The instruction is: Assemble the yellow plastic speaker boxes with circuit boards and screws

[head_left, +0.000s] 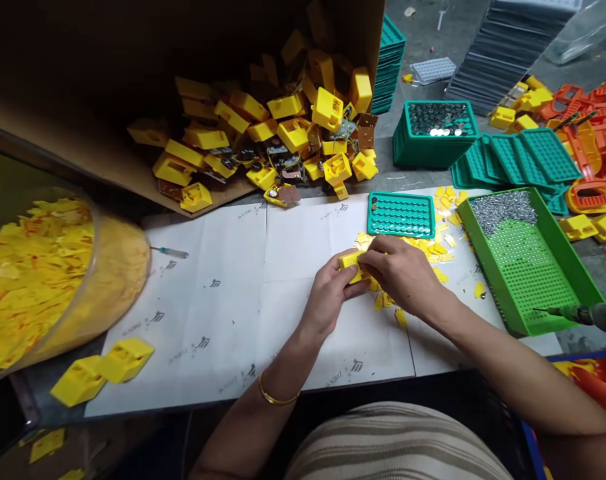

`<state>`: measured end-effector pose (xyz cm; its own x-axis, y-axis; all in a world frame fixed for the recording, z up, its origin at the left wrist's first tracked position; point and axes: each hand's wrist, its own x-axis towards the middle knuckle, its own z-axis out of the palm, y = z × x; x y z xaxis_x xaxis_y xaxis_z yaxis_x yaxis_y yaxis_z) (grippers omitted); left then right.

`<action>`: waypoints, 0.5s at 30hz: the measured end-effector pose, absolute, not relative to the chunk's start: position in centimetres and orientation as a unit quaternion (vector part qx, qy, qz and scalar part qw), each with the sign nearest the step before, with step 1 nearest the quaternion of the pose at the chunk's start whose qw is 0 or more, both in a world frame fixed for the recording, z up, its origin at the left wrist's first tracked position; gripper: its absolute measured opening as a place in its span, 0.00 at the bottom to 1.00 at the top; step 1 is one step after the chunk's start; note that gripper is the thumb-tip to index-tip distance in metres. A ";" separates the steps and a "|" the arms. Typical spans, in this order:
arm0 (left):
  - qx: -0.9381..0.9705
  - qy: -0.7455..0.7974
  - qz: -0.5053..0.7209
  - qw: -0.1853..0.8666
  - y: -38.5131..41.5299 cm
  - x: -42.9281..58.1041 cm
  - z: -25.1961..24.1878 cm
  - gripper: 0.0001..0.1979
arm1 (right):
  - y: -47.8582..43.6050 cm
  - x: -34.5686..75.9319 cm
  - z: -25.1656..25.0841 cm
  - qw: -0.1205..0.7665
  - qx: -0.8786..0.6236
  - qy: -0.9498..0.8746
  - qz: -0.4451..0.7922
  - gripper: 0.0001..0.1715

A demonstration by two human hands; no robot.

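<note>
My left hand (327, 293) is closed around a small yellow plastic housing (350, 261) with a grid of tiny holes in its face. The bent fingers of my right hand (405, 273) are pinched together at the housing's right side; whatever is between them is hidden. Flat yellow plastic pieces (435, 250) lie scattered under and around the right hand. Just beyond my hands is a green tray (401, 215) with rows of round pockets and a couple of small round parts in one corner.
An open cardboard box (223, 205) spills yellow housings with wires and circuit boards. On the left stand a tub (127, 257) of yellow pieces and a screwdriver (171, 253). Toward the right, a green basket (533, 267) holds small metal screws; a power driver (603, 317) reaches over it.
</note>
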<state>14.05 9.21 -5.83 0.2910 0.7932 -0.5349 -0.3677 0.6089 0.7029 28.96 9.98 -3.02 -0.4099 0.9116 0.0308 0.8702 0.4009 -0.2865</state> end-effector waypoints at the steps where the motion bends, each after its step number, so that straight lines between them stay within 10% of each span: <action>1: 0.224 0.458 0.379 0.772 9.2 14.0 -5.8 0.17 | 9.9 29.1 -3.0 0.105 -0.534 -0.831 0.118 0.12; 8: 0.187 0.446 0.384 0.786 9.4 14.0 -5.8 0.14 | 9.6 30.2 -3.2 0.302 -0.527 -0.775 0.177 0.08; 15: 0.206 0.436 0.374 0.792 9.1 14.0 -5.9 0.14 | 9.8 29.9 -4.6 0.252 -0.461 -0.834 0.169 0.11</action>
<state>14.04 9.09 -5.95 0.3404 0.7721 -0.5366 -0.4132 0.6355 0.6523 29.87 9.82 -4.56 -0.4477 0.8541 0.2648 0.6833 0.5178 -0.5148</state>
